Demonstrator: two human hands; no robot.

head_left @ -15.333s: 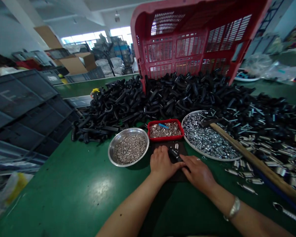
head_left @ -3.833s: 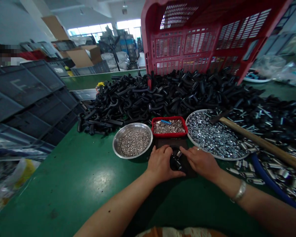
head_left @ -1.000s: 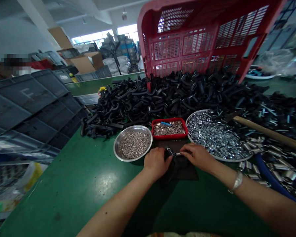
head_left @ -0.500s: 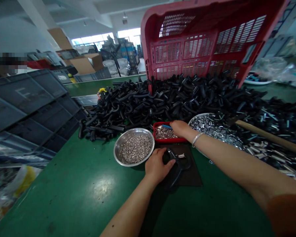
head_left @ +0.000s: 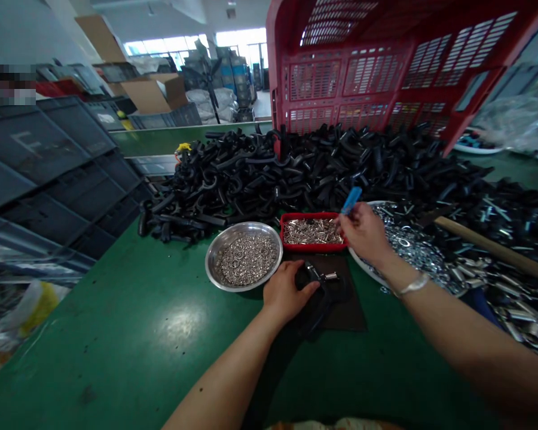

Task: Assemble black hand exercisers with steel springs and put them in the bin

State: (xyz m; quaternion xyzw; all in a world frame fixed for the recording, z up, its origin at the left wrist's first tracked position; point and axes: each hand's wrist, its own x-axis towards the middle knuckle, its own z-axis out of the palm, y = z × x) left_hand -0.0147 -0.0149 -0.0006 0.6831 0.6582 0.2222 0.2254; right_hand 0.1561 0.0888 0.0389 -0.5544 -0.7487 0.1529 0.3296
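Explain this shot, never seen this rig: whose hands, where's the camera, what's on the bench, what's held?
No machine here: a person works with bare hands, and the one camera sits on their head, looking forward and down. The left hand grips a black part with a small spring, on a dark mat. The right hand pinches a small blue tool in its fingers by a red tray of small metal pieces. The green table also bears a steel bowl and a wide plate of shiny hardware, with a heap of black parts and a tipped red crate behind.
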